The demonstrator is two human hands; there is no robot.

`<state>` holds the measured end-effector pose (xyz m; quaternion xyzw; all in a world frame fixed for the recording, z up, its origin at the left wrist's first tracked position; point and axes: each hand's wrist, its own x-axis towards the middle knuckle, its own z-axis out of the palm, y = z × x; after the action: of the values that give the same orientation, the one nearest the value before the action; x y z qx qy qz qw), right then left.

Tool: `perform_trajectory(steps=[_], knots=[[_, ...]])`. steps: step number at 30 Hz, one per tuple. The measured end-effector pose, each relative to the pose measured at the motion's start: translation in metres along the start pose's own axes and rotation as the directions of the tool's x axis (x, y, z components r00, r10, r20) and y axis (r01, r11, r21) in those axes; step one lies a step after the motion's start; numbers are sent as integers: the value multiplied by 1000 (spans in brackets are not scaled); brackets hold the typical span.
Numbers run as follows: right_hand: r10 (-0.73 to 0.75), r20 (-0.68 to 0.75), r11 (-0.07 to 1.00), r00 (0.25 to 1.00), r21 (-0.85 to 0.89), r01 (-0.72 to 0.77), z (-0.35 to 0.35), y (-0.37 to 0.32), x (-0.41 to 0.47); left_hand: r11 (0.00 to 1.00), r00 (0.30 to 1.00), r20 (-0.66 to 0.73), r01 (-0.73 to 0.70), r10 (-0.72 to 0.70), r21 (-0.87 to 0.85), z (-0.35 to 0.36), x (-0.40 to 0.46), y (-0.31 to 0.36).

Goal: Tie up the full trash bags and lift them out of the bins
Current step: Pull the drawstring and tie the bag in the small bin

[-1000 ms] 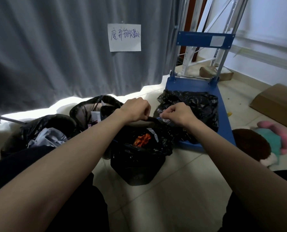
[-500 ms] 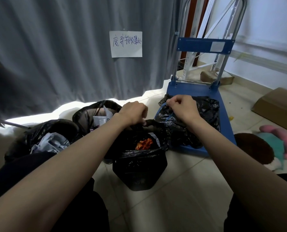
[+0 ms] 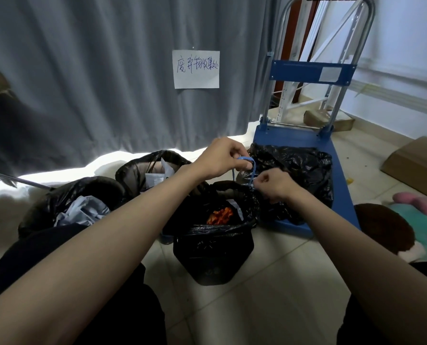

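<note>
Black trash bag (image 3: pixel 213 250), thin crinkled glossy plastic, lines a small bin on the tiled floor (image 3: pixel 269 290); mouth open, orange scraps (image 3: pixel 220 215) visible inside. A thin blue drawstring (image 3: pixel 251 168) rises from its far rim in a loop. Left hand (image 3: pixel 220 159), fingers curled, pinches the top of the loop; right hand (image 3: pixel 273 181), fist-like, pinches the string lower down by the rim.

Two more open black bags to the left: one (image 3: pixel 147 170) with white paper, one (image 3: pixel 58 202) with crumpled grey material. A filled black bag (image 3: pixel 304 170) lies on a blue platform trolley (image 3: pixel 294 141) just behind.

White paper sign (image 3: pixel 195 69) on the pleated grey curtain (image 3: pixel 95 70): handwritten Chinese characters, partly legible. Cardboard box (image 3: pixel 416 165) and soft toys (image 3: pixel 416 215) lie right.
</note>
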<state>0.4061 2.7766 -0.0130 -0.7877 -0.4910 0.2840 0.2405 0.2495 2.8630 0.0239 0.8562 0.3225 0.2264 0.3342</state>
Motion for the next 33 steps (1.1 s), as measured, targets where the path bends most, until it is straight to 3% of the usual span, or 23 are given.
perform_trajectory(steps=[3,8,19,26,28,33], knots=[[-5,85,998,996,-56,10,11,-1,-2,1000,1000,-6,-14,14,-24,-3,-3,3],[-28,-32,997,999,-75,25,13,-1,5,999,999,-43,-20,18,-30,-7,-4,8],[42,73,995,996,-94,-35,23,19,6,999,957,-289,41,-34,18,-15,-3,1],[6,92,963,996,-270,19,22,24,5,995,977,-209,-23,42,92,-16,-5,10],[-85,45,975,995,-204,92,24,16,6,996,983,-170,-57,68,72,-14,-6,15],[-238,-151,953,959,153,261,26,-8,5,990,982,-133,-138,136,-6,-7,-5,25]])
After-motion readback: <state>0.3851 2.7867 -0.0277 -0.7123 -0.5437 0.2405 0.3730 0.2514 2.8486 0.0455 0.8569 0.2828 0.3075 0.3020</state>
